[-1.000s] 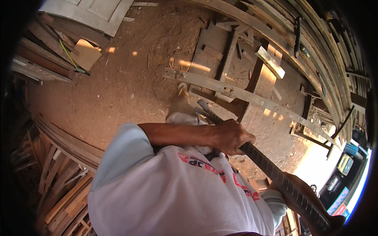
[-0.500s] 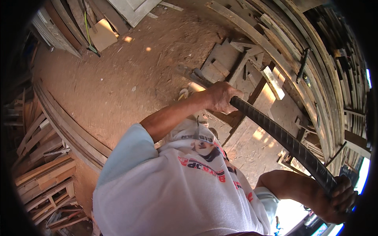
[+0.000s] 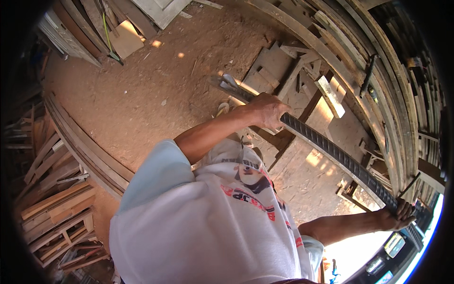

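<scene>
A long, ribbed steel bar (image 3: pixel 331 147) slants across the view from upper middle to lower right. Near its flattened, blade-like end, my left hand (image 3: pixel 270 111) is closed around the shaft. My right hand (image 3: pixel 396 217) grips it farther down, close to the right rim, with the fingers wrapped over the top. A short length of the bar sticks out past my right hand. Below the flattened end is the brown dirt floor; whether they touch I cannot tell.
Long wooden boards (image 3: pixel 352 61) are stacked along the right, with a dark tool handle (image 3: pixel 368 75) on them. Wood offcuts (image 3: pixel 279 71) lie on the ground ahead. More timber (image 3: pixel 61 208) is piled at left. Boards (image 3: pixel 75 28) and a pale panel (image 3: pixel 163 12) stand at the far left.
My right hand has moved up and slightly left on the picture. The bar lies at a shallower slant, and its end now shows beyond my right hand. Both hands still hold it.
</scene>
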Available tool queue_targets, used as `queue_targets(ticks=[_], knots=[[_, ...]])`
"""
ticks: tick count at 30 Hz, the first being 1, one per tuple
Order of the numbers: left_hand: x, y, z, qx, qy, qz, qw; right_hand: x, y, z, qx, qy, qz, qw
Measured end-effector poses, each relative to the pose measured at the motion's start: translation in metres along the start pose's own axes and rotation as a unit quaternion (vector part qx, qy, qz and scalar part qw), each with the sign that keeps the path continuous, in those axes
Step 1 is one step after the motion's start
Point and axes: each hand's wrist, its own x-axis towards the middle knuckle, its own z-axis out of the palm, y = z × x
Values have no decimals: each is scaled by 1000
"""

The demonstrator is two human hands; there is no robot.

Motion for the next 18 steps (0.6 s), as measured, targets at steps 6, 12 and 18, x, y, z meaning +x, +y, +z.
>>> queue_targets(ticks=[6, 12, 18], knots=[[1, -3, -1, 31, 14, 21, 999, -17, 4, 9, 160, -25, 12, 987], [27, 74, 20, 16, 70, 216, 974, -15, 2, -14, 131, -16, 17, 991], [34, 97, 20, 17, 60, 312, 948, -21, -4, -44, -16, -25, -9, 1000]])
